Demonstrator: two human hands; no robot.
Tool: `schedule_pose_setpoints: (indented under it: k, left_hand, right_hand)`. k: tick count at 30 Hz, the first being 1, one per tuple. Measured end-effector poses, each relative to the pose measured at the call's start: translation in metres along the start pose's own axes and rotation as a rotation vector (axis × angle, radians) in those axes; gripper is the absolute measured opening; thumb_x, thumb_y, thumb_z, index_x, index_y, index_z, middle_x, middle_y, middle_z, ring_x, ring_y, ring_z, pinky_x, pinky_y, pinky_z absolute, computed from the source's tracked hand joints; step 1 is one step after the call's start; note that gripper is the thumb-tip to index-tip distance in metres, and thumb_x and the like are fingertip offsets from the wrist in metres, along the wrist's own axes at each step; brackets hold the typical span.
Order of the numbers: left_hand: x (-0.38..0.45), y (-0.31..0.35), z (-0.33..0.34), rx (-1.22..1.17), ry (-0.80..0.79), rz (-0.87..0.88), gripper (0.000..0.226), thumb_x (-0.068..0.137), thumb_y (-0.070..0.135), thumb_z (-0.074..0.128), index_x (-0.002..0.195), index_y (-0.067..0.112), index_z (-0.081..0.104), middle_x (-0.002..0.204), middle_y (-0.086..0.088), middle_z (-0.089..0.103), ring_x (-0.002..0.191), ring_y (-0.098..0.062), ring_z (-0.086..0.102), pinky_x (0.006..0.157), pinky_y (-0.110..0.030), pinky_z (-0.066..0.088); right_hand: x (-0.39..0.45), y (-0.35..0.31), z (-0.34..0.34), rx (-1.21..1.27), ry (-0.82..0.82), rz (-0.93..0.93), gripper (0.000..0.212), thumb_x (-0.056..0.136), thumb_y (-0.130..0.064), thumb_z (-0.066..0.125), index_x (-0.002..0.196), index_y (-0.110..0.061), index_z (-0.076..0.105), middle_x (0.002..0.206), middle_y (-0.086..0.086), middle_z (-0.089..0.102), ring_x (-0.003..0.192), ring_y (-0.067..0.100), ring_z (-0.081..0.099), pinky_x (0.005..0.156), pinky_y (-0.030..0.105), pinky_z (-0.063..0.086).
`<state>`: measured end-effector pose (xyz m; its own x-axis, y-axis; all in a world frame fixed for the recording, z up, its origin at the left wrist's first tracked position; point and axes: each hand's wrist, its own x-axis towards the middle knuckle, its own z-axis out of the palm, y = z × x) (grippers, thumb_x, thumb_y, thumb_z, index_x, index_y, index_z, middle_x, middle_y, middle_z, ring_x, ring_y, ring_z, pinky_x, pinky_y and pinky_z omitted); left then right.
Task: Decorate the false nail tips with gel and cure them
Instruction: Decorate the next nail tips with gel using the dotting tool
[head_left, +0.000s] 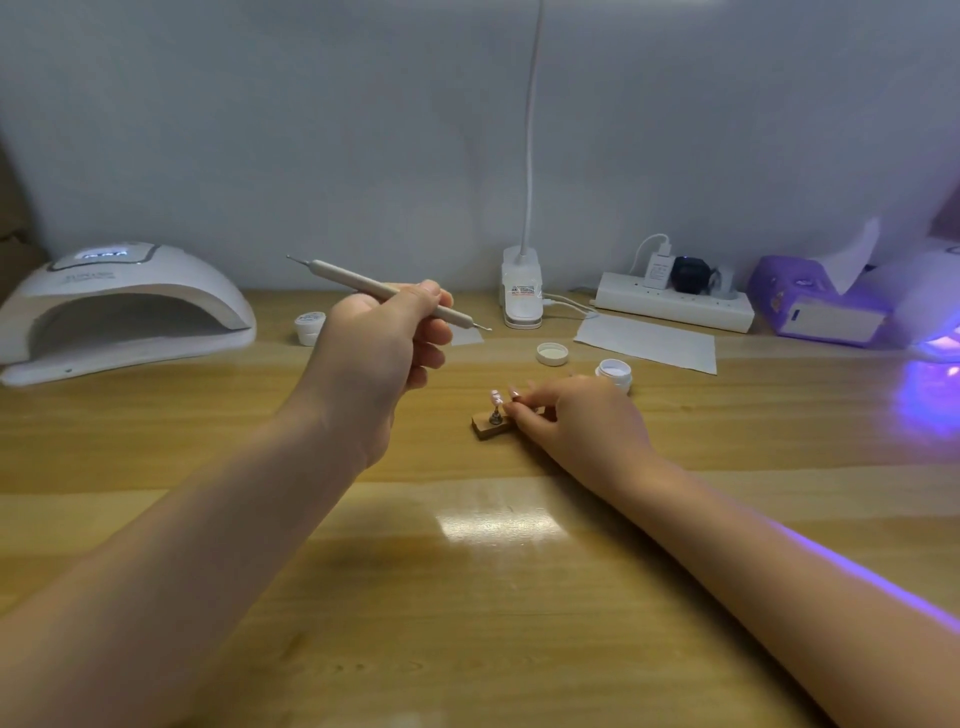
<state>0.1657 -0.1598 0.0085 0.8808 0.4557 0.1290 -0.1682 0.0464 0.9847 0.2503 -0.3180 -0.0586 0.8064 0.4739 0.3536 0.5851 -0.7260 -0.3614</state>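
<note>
From the head view, the left hand (384, 332) grips a dotting pen (387, 291), lifted up. The right hand (566, 415) pinches the wooden holder (488, 428) at 6 o'clock from the open jar (614, 374). A small pink nail tip (496, 397) stands on it. I think decorating is under way; next the pen needs gel.

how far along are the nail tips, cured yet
Done: jar open, lid off, tip mounted on stand. In hand: left hand holds dotting pen raised; right hand steadies the stand. Left: curing; nothing in the lamp.
</note>
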Motion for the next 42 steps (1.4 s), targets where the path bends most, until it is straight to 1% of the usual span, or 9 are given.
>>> schedule_pose_setpoints:
  k: [13,16,20,24,26,31,37,40,42]
  left_hand:
    - [-0.004,-0.009,0.005,0.027,0.005,0.054,0.023,0.098,0.022,0.052,0.08,0.015,0.065,0.055,0.009,0.059,0.052,-0.007,0.051,0.055,-0.024,0.039]
    - [-0.005,-0.012,0.006,0.027,0.017,0.072,0.024,0.098,0.022,0.051,0.08,0.015,0.065,0.055,0.008,0.059,0.053,-0.007,0.051,0.055,-0.024,0.04]
    - [-0.005,-0.018,0.005,0.056,0.036,0.142,0.027,0.1,0.026,0.049,0.081,0.015,0.065,0.055,0.009,0.059,0.053,-0.004,0.052,0.05,-0.018,0.042]
    - [-0.006,-0.029,0.005,0.126,0.047,0.278,0.026,0.101,0.027,0.047,0.084,0.015,0.062,0.057,0.009,0.059,0.055,-0.001,0.055,0.052,-0.013,0.044]
    - [-0.008,-0.037,0.005,0.181,0.057,0.356,0.023,0.102,0.026,0.046,0.085,0.017,0.06,0.06,0.008,0.059,0.058,-0.002,0.056,0.056,-0.016,0.046]
    - [-0.012,-0.054,0.002,0.287,0.057,0.495,0.021,0.101,0.03,0.046,0.089,0.016,0.057,0.067,0.006,0.059,0.063,-0.015,0.057,0.061,-0.038,0.05]
    - [-0.009,-0.062,0.0,0.331,0.056,0.591,0.016,0.097,0.031,0.044,0.087,0.023,0.054,0.067,0.008,0.059,0.064,-0.007,0.058,0.061,-0.029,0.05]
    - [-0.009,-0.065,0.001,0.358,0.038,0.643,0.013,0.098,0.027,0.044,0.088,0.028,0.051,0.069,0.008,0.059,0.065,-0.006,0.059,0.061,-0.023,0.049]
    - [-0.01,-0.066,0.002,0.378,0.024,0.669,0.013,0.099,0.026,0.044,0.088,0.028,0.051,0.07,0.008,0.059,0.065,-0.006,0.059,0.061,-0.021,0.048]
  right_hand:
    - [-0.006,0.0,-0.004,-0.102,0.003,-0.076,0.031,0.096,-0.039,0.049,0.1,-0.02,0.073,0.094,-0.001,0.071,0.089,0.018,0.061,0.07,0.039,0.051]
    - [-0.008,-0.002,-0.005,-0.038,0.043,-0.08,0.027,0.095,-0.037,0.052,0.099,-0.022,0.074,0.092,-0.002,0.072,0.087,0.016,0.062,0.07,0.037,0.051]
    - [-0.012,-0.003,-0.007,0.034,0.09,-0.089,0.018,0.091,-0.032,0.059,0.097,-0.025,0.075,0.087,-0.005,0.073,0.083,0.014,0.065,0.067,0.034,0.052]
    - [-0.012,-0.003,-0.005,0.081,0.074,-0.095,0.017,0.091,-0.03,0.06,0.097,-0.023,0.074,0.088,-0.005,0.073,0.086,0.015,0.066,0.073,0.036,0.053]
    - [-0.011,-0.003,-0.004,0.107,0.068,-0.094,0.016,0.091,-0.026,0.06,0.098,-0.022,0.074,0.09,-0.005,0.073,0.089,0.016,0.065,0.076,0.037,0.053]
    - [-0.011,-0.001,-0.004,0.183,0.102,-0.11,0.014,0.088,-0.021,0.063,0.094,-0.016,0.074,0.089,-0.002,0.073,0.086,0.016,0.066,0.075,0.038,0.053]
    - [-0.015,-0.007,-0.005,0.323,0.152,-0.219,0.01,0.087,-0.019,0.069,0.09,-0.012,0.076,0.082,-0.003,0.074,0.068,0.004,0.06,0.068,0.03,0.054]
    - [-0.015,-0.009,-0.004,0.342,0.19,-0.268,0.011,0.089,-0.018,0.069,0.088,-0.01,0.077,0.078,-0.002,0.073,0.063,0.006,0.059,0.064,0.028,0.053]
    - [-0.015,-0.009,-0.004,0.353,0.223,-0.279,0.011,0.089,-0.017,0.069,0.087,-0.009,0.077,0.076,-0.001,0.072,0.062,0.011,0.061,0.063,0.031,0.053]
